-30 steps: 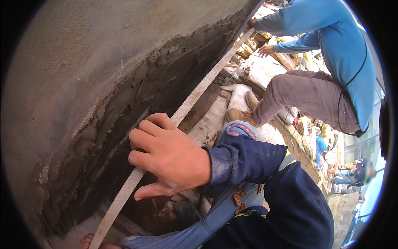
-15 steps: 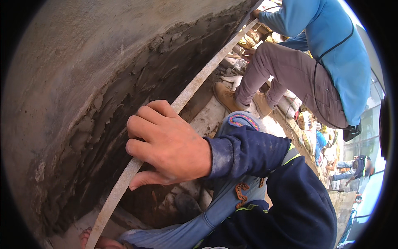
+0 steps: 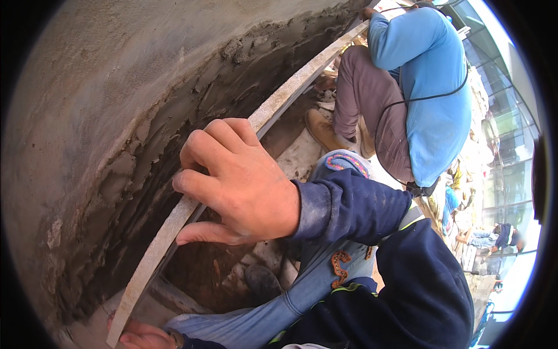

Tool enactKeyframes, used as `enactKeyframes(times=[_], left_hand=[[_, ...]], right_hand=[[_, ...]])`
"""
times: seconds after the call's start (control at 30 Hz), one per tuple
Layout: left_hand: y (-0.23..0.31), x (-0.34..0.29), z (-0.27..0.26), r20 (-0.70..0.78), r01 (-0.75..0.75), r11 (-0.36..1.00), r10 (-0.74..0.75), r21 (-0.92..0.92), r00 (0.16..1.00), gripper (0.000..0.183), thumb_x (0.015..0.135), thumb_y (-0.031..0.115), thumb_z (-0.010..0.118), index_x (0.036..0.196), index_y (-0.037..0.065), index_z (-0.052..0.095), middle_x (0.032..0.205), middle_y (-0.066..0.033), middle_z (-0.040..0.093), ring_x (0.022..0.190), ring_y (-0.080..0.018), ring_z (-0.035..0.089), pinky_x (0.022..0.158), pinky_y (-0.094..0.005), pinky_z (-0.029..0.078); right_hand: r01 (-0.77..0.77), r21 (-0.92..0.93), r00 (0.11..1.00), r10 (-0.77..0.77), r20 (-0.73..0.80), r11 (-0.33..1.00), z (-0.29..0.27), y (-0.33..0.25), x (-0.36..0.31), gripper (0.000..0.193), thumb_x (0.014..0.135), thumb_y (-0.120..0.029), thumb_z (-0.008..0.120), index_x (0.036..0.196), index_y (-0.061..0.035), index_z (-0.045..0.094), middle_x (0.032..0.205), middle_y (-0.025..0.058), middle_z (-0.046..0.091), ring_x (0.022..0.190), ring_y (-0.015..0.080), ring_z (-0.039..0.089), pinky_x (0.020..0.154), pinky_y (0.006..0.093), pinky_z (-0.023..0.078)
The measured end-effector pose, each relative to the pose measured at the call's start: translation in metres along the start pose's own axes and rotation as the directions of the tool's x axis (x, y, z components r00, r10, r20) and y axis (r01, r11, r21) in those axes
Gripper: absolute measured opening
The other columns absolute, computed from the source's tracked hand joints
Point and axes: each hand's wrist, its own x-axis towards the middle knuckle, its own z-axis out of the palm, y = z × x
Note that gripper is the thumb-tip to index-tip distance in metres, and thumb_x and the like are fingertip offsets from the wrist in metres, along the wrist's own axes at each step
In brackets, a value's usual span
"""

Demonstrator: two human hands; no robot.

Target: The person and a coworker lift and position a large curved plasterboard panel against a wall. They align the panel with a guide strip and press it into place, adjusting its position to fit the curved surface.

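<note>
My right hand (image 3: 238, 180) is closed over the middle of a long, pale, mortar-stained straightedge (image 3: 290, 87), thumb on the near side and fingers over the far side. At the lower left my left hand (image 3: 145, 335) grips the bar's near end, some fingers hidden behind it. The straightedge runs diagonally along the foot of a wall, beside a band of wet, dark grey mortar (image 3: 192, 110). A co-worker in a blue top (image 3: 436, 99) holds its far end with a hand (image 3: 367, 13).
Above the mortar rises the rough grey wall (image 3: 99, 99). My jeans-clad knee (image 3: 343, 163) is beneath my right forearm. The co-worker's tan boot (image 3: 322, 131) stands on a littered floor. Farther right are heaped sacks, another person (image 3: 503, 237) and glass panels (image 3: 505, 139).
The co-worker has bent lower and closer to the wall. The straightedge has tilted, showing more of its side face. My left hand has come further into view; my right hand has shifted slightly.
</note>
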Motion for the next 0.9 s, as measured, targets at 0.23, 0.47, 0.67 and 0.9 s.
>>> enactKeyframes(times=[0.23,0.47,0.67,0.9], left_hand=[[-0.004,0.002,-0.004,0.002,-0.022,0.999,0.021,0.049,1.000,0.077,0.101,0.053,0.045,0.135,-0.016,0.043,0.144,-0.0304,0.044,0.133,-0.0358,0.045,0.118,-0.0444,0.027],[0.003,0.001,0.002,0.014,-0.039,0.998,0.039,0.049,0.999,0.078,0.101,0.056,0.043,0.135,-0.014,0.044,0.144,-0.0303,0.044,0.134,-0.0372,0.044,0.118,-0.0453,0.026],[-0.004,-0.005,-0.006,-0.057,-0.006,1.000,0.007,0.022,0.998,0.080,0.100,0.056,0.044,0.140,-0.013,0.038,0.148,-0.0282,0.039,0.137,-0.0364,0.039,0.119,-0.0474,0.024],[-0.005,-0.006,0.005,-0.101,-0.048,0.989,0.035,-0.139,0.994,0.070,0.101,0.054,0.046,0.138,-0.005,0.045,0.146,-0.0211,0.043,0.135,-0.0314,0.041,0.117,-0.0455,0.026]], right_hand=[[-0.082,-0.112,0.996,0.084,0.016,0.990,-0.004,0.005,0.001,0.067,0.056,-0.060,0.080,0.089,-0.0043,0.063,0.094,0.0106,0.049,0.096,0.0300,0.049,0.096,0.0501,0.035],[-0.074,-0.101,0.996,0.079,0.045,0.992,-0.005,0.004,-0.002,0.067,0.056,-0.064,0.077,0.084,-0.0037,0.063,0.088,0.0097,0.050,0.093,0.0298,0.051,0.095,0.0501,0.036],[-0.073,-0.097,0.996,0.077,0.037,0.993,-0.004,0.001,-0.005,0.068,0.055,-0.065,0.077,0.082,-0.0040,0.063,0.087,0.0095,0.050,0.092,0.0296,0.051,0.093,0.0493,0.036],[-0.080,-0.087,0.997,0.082,0.014,0.993,-0.006,-0.002,-0.003,0.068,0.052,-0.066,0.077,0.080,-0.0056,0.061,0.088,0.0089,0.049,0.090,0.0289,0.051,0.092,0.0490,0.036]])
